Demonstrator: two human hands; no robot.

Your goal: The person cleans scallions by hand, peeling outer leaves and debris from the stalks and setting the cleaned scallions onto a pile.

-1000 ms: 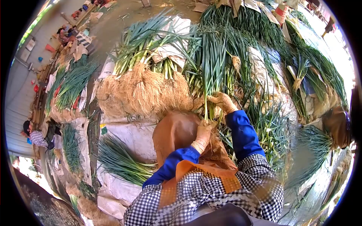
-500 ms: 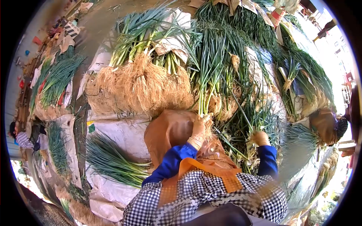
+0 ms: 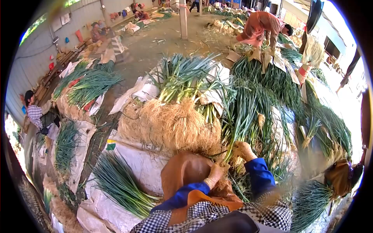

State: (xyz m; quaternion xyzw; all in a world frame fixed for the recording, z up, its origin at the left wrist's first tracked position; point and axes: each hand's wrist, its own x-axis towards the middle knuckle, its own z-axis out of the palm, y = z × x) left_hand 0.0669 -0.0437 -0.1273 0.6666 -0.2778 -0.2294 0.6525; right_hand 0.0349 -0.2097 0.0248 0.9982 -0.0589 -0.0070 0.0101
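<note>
Over there, a person in reddish orange (image 3: pixel 259 28) bends low. A pale post (image 3: pixel 183 21) rises from the floor (image 3: pixel 155 46).

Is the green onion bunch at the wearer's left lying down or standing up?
Lying down: the green onion bunch stretches along the pale sheet, leaves fanned out, stalks pointing toward the apron.

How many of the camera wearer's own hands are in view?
2: the left hand at the lower end of a green stalk, and the right hand beside that stalk, higher up and to the right. Parts of both are hidden.
</note>
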